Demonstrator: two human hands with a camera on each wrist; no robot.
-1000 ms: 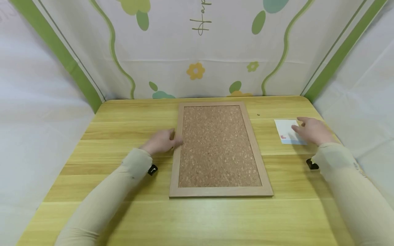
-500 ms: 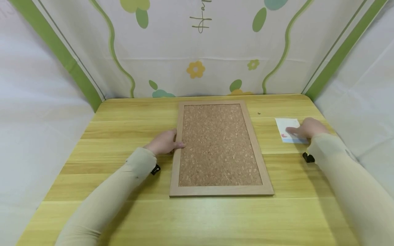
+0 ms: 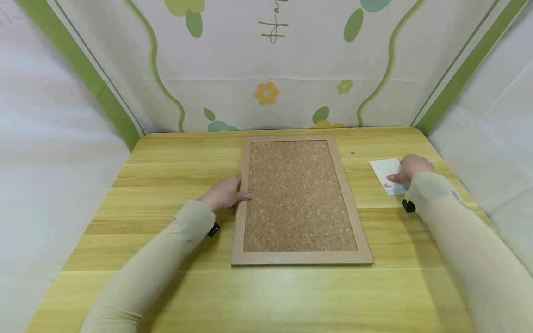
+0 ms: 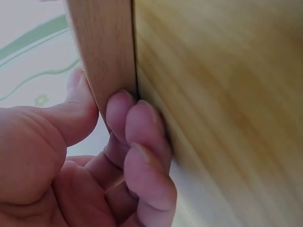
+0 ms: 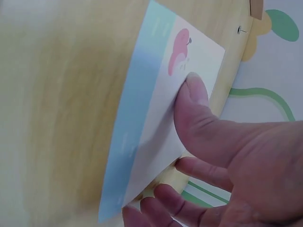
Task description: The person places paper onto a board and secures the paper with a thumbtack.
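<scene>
A cork board [image 3: 300, 199] with a pale wooden frame lies on the table. My left hand [image 3: 220, 193] grips its left side, the thumb resting over the frame and the other fingers curled against the frame's outer side [image 4: 102, 47] in the left wrist view. To the right, a white note card [image 3: 385, 172] with a blue strip and a pink bird drawing is pinched by my right hand [image 3: 414, 167]. In the right wrist view the thumb [image 5: 196, 90] presses on the card's printed face while the fingers curl at its edge; the card stands tilted off the tabletop.
A small pushpin [image 3: 352, 152] lies on the wooden table [image 3: 291, 296] right of the board's far corner. Behind the table hangs a white cloth [image 3: 233, 60] with flowers and green lines, and more white cloth closes in both sides.
My right hand has come down onto the note card, taken hold of it and turned it slightly. My left thumb has settled over the board's frame. The board has hardly moved.
</scene>
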